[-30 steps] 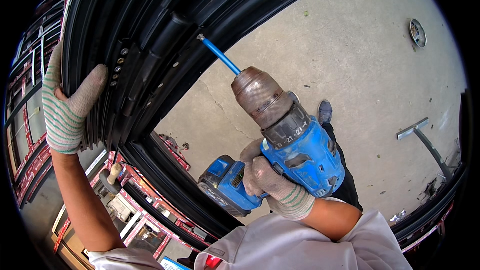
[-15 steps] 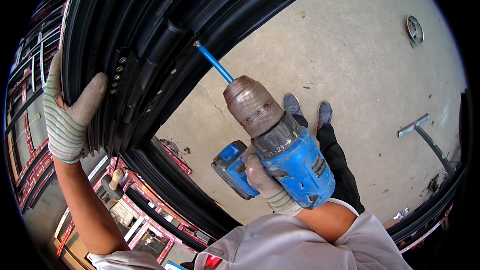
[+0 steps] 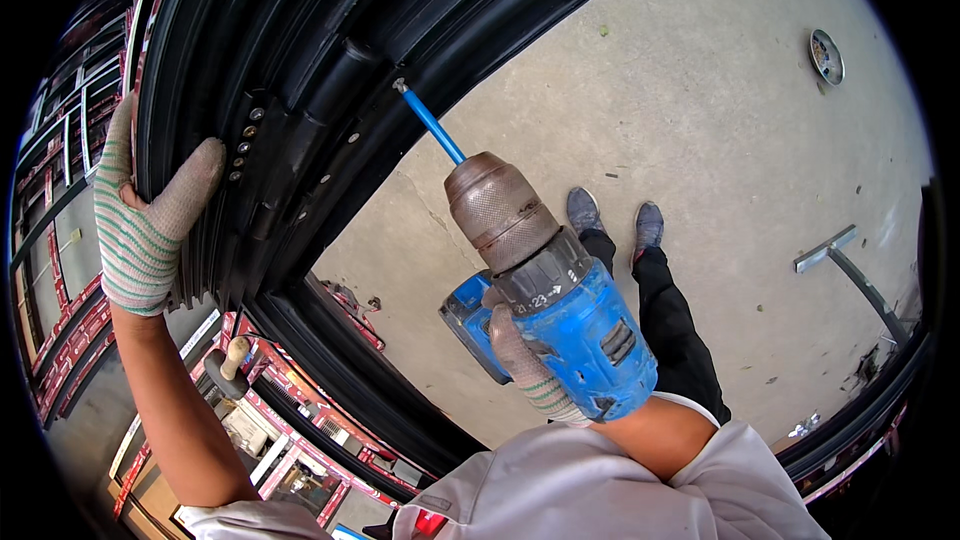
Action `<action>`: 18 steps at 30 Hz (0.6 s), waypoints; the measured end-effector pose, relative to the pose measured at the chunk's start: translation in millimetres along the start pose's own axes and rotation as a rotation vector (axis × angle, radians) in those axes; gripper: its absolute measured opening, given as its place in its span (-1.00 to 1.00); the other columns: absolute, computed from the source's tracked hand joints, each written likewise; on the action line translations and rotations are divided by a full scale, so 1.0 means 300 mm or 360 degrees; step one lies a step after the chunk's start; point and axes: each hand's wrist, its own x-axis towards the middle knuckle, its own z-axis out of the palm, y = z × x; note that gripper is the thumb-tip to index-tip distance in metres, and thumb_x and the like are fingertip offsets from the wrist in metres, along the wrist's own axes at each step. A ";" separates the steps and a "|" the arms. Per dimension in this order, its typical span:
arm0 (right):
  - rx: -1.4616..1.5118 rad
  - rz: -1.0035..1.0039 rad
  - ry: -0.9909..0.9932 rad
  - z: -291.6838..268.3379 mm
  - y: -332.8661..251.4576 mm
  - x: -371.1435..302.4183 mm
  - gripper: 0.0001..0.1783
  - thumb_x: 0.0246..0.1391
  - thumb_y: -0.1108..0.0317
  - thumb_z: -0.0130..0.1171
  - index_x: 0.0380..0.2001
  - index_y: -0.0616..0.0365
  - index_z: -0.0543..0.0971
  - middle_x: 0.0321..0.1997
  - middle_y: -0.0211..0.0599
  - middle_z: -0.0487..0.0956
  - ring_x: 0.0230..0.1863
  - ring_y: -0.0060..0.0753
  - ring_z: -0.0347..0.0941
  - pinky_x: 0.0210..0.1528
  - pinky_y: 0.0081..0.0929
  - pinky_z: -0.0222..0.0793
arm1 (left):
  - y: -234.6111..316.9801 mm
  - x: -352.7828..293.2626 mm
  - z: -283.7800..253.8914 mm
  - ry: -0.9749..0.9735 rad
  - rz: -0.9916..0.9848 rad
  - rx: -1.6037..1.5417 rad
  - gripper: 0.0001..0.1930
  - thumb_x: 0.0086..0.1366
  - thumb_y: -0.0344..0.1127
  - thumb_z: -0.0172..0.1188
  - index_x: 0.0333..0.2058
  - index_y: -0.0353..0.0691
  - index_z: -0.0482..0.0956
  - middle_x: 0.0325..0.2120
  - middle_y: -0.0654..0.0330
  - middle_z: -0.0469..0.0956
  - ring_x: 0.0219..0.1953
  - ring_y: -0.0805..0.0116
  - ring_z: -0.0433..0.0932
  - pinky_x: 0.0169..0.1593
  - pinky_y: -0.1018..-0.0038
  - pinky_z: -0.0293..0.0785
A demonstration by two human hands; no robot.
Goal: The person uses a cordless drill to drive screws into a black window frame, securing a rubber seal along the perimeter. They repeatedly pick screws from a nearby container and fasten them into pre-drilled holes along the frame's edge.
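Note:
My right hand [image 3: 535, 370], in a striped knit glove, grips a blue cordless drill [image 3: 600, 350] by its handle. The drill has a worn metal chuck [image 3: 500, 210] that holds a blue driver bit [image 3: 432, 124]. The bit's tip meets the black metal frame [image 3: 300, 270], at what looks like a screw head. My left hand [image 3: 150, 230], in a matching glove, clasps the frame's outer edge, thumb on the near face and fingers partly hidden behind it. A hinge-like cylinder [image 3: 345, 75] and a row of several screws [image 3: 245, 147] sit between hand and bit.
A rubber mallet [image 3: 230, 368] with a wooden handle lies at lower left near red-and-white wrapped profiles [image 3: 300, 400]. On the concrete floor [image 3: 700, 100] are a round metal dish [image 3: 826, 57] and a T-shaped metal piece [image 3: 850, 270]. My shoes [image 3: 648, 225] stand beyond the drill.
The drill has turned a little, its rear end moving left and its battery partly passing behind the body. The bit stays at the same spot on the frame. My left hand keeps its hold.

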 end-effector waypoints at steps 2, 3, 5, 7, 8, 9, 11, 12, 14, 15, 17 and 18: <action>0.0325 0.0228 -0.0034 -0.012 -0.029 0.004 -0.76 0.18 0.34 0.27 -0.10 0.11 0.57 -0.22 -0.32 0.62 -0.23 -0.41 0.54 -0.13 -0.43 0.47 | -0.001 0.000 0.008 0.0065 -0.0085 -0.0035 -0.18 0.03 -0.35 0.49 0.25 -0.42 0.29 -0.06 0.04 0.61 -0.07 0.36 0.60 0.09 0.40 0.53; 0.0492 0.0340 -0.0036 -0.013 -0.043 0.008 -0.77 0.19 0.33 0.25 -0.10 0.11 0.57 -0.22 -0.32 0.62 -0.23 -0.39 0.55 -0.13 -0.42 0.48 | -0.001 0.000 0.003 0.0065 -0.0058 -0.0051 -0.16 0.02 -0.35 0.49 0.26 -0.43 0.28 -0.05 0.04 0.61 -0.07 0.36 0.60 0.09 0.40 0.53; 0.0141 0.0097 -0.0090 -0.060 -0.045 0.032 -0.76 0.24 0.33 0.19 -0.04 0.10 0.55 -0.18 -0.33 0.64 -0.24 -0.40 0.59 -0.14 -0.44 0.53 | 0.004 0.002 0.009 0.0063 -0.0004 -0.0114 -0.14 0.02 -0.35 0.49 0.27 -0.44 0.26 -0.05 0.04 0.60 -0.06 0.35 0.60 0.09 0.39 0.53; -0.0222 -0.0136 -0.0133 -0.113 -0.045 0.052 -0.74 0.29 0.33 0.13 0.01 0.09 0.53 -0.15 -0.34 0.67 -0.25 -0.41 0.63 -0.15 -0.47 0.58 | -0.002 0.004 0.002 0.0043 -0.0004 -0.0116 -0.13 0.03 -0.36 0.47 0.30 -0.38 0.24 -0.03 0.04 0.59 -0.04 0.34 0.59 0.12 0.38 0.51; -0.0116 -0.0072 -0.0143 -0.134 -0.030 0.049 -0.72 0.29 0.30 0.12 0.03 0.09 0.53 -0.14 -0.32 0.67 -0.25 -0.40 0.64 -0.16 -0.47 0.60 | 0.010 0.004 0.005 0.0044 -0.0011 -0.0134 -0.14 0.03 -0.37 0.46 0.30 -0.37 0.25 -0.03 0.04 0.59 -0.04 0.34 0.59 0.12 0.38 0.51; -0.0012 -0.0012 -0.0148 -0.157 -0.014 0.048 -0.71 0.30 0.28 0.12 0.04 0.09 0.52 -0.14 -0.31 0.67 -0.25 -0.40 0.65 -0.17 -0.47 0.61 | 0.022 0.005 0.009 0.0043 -0.0018 -0.0151 -0.14 0.03 -0.37 0.46 0.31 -0.35 0.25 -0.02 0.04 0.59 -0.04 0.33 0.59 0.12 0.38 0.51; 0.0467 0.0342 -0.0114 -0.189 0.037 0.028 -0.66 0.29 0.19 0.13 0.05 0.10 0.52 -0.14 -0.23 0.67 -0.23 -0.34 0.65 -0.18 -0.45 0.61 | 0.037 0.004 0.016 0.0017 0.0004 -0.0201 -0.15 0.03 -0.41 0.42 0.32 -0.28 0.26 0.01 0.06 0.57 -0.01 0.33 0.56 0.16 0.37 0.47; 0.0543 0.0472 -0.0082 -0.207 0.029 0.023 -0.63 0.29 0.14 0.13 0.05 0.11 0.52 -0.14 -0.19 0.66 -0.22 -0.30 0.65 -0.18 -0.43 0.61 | 0.050 0.002 0.018 0.0004 0.0015 -0.0195 -0.15 0.03 -0.42 0.41 0.32 -0.27 0.25 0.02 0.06 0.56 0.01 0.33 0.55 0.17 0.37 0.46; 0.0195 0.0506 0.0006 -0.244 -0.053 0.033 -0.58 0.30 0.07 0.08 0.07 0.12 0.50 -0.10 -0.10 0.63 -0.17 -0.21 0.62 -0.14 -0.36 0.60 | 0.048 0.002 0.017 -0.0030 -0.0001 -0.0229 -0.13 0.02 -0.45 0.38 0.34 -0.24 0.22 0.07 0.07 0.52 0.07 0.31 0.51 0.23 0.35 0.40; 0.0103 0.0509 0.0041 -0.263 -0.079 0.038 -0.54 0.30 0.03 0.07 0.09 0.12 0.49 -0.07 -0.06 0.61 -0.13 -0.17 0.60 -0.10 -0.33 0.59 | 0.046 0.003 0.015 -0.0044 0.0055 -0.0173 -0.12 0.01 -0.45 0.38 0.35 -0.24 0.20 0.10 0.06 0.50 0.08 0.30 0.51 0.24 0.34 0.39; 0.0240 0.0440 0.0057 -0.313 -0.098 0.041 -0.42 0.26 -0.07 0.05 0.15 0.12 0.43 0.03 0.01 0.53 -0.02 -0.10 0.54 0.01 -0.24 0.54 | 0.057 -0.001 0.016 -0.0043 0.0016 -0.0310 -0.10 0.00 -0.45 0.39 0.35 -0.23 0.20 0.12 0.05 0.47 0.10 0.29 0.50 0.24 0.34 0.39; 0.0307 0.0405 0.0060 -0.342 -0.107 0.044 -0.37 0.25 -0.12 0.04 0.18 0.13 0.40 0.09 0.04 0.50 0.04 -0.07 0.51 0.07 -0.20 0.52 | 0.083 0.004 0.011 -0.0078 0.0007 -0.0282 -0.07 0.00 -0.44 0.41 0.37 -0.23 0.17 0.14 0.04 0.45 0.12 0.27 0.48 0.24 0.33 0.40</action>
